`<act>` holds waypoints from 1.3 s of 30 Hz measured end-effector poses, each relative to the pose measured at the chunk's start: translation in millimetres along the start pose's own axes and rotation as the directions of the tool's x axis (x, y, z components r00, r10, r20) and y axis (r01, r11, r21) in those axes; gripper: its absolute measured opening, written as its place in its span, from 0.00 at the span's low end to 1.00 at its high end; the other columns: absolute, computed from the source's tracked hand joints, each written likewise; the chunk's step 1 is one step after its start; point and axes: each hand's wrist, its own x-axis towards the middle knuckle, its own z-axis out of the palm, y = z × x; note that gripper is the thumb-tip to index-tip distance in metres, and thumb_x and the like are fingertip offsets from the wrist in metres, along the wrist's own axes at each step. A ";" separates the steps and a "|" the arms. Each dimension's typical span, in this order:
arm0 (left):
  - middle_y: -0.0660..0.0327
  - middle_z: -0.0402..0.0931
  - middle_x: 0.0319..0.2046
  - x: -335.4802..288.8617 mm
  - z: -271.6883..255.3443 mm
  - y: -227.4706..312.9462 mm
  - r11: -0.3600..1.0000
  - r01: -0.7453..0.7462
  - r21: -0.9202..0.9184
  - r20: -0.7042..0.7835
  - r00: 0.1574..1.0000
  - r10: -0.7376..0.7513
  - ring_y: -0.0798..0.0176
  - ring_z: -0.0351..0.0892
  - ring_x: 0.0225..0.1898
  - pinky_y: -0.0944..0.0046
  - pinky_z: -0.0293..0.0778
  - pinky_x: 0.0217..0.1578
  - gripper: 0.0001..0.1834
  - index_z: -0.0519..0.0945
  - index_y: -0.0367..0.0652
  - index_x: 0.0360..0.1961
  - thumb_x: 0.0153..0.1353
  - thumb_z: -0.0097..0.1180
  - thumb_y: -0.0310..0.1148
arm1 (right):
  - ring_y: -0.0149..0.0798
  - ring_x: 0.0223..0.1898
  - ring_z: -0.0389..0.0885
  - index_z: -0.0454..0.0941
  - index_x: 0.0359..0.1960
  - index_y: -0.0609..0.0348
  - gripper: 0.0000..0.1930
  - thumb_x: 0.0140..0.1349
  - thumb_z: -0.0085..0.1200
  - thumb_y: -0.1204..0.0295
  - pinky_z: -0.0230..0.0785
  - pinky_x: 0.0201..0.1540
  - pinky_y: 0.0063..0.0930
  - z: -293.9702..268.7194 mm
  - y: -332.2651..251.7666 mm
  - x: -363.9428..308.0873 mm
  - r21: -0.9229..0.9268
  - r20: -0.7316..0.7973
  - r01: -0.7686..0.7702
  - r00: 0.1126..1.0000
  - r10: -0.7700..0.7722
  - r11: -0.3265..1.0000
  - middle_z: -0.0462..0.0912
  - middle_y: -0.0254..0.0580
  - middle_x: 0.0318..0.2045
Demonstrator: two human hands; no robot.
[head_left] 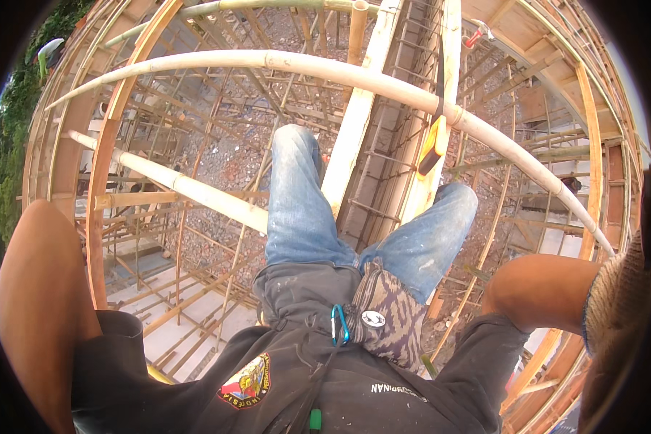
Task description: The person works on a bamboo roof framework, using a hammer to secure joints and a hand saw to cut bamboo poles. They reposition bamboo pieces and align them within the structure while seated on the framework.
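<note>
My right hand, in a knitted glove [622, 318], is raised close at the right edge; its fingers are hidden in the dark rim. My left arm [40, 289] bends up at the left, with its hand out of the picture. Neither hand shows anything held. Between my knees runs a long wooden formwork channel [354, 137] with a steel reinforcement cage [383, 155] inside. A tool with a yellow and black handle [432, 145] and a long dark strip rests on the channel's right board, in front of my left-of-right knee gap.
A bamboo pole [311, 66] crosses over the channel ahead. Another bamboo pole [188, 186] meets my left leg. Far right lies a red-handled hammer [476, 37]. Bamboo scaffolding and rubble ground [224, 163] lie far below. A person [49, 54] is at the far left.
</note>
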 end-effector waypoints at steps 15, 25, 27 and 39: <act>0.49 0.80 0.54 -22.0 -25.6 29.0 0.977 -0.211 -0.039 0.112 0.970 0.214 0.54 0.79 0.59 0.51 0.69 0.65 0.26 0.76 0.38 0.62 0.64 0.64 0.35 | 0.49 0.74 0.68 0.54 0.81 0.58 0.55 0.56 0.73 0.54 0.58 0.76 0.47 -9.8 24.7 2.9 -0.079 -0.059 -0.182 0.982 0.178 0.980 0.69 0.53 0.74; 0.49 0.79 0.59 -2.9 -23.3 -13.5 0.925 -0.375 -0.065 0.047 0.925 0.378 0.53 0.77 0.64 0.50 0.67 0.69 0.27 0.74 0.39 0.66 0.67 0.62 0.32 | 0.49 0.73 0.69 0.51 0.82 0.56 0.59 0.53 0.77 0.55 0.60 0.75 0.47 59.9 145.5 -67.5 0.152 -0.143 -0.643 0.737 0.661 0.751 0.69 0.52 0.74; 0.49 0.79 0.60 0.4 -19.2 -40.5 0.938 -0.341 -0.056 -0.028 0.940 0.340 0.53 0.77 0.65 0.50 0.67 0.70 0.28 0.73 0.39 0.67 0.67 0.62 0.32 | 0.49 0.72 0.69 0.51 0.82 0.56 0.60 0.52 0.77 0.55 0.60 0.74 0.47 86.8 159.1 -105.4 0.225 -0.039 -0.803 0.558 0.829 0.551 0.69 0.52 0.74; 0.57 0.79 0.59 -89.9 40.6 -280.6 0.644 -0.010 0.765 0.570 0.475 -0.670 0.50 0.77 0.64 0.49 0.68 0.68 0.54 0.71 0.49 0.69 0.42 0.80 0.57 | 0.57 0.56 0.80 0.79 0.58 0.59 0.34 0.57 0.72 0.49 0.76 0.57 0.47 241.8 91.9 -209.7 -0.221 0.201 -0.975 -0.048 0.978 -0.002 0.82 0.55 0.53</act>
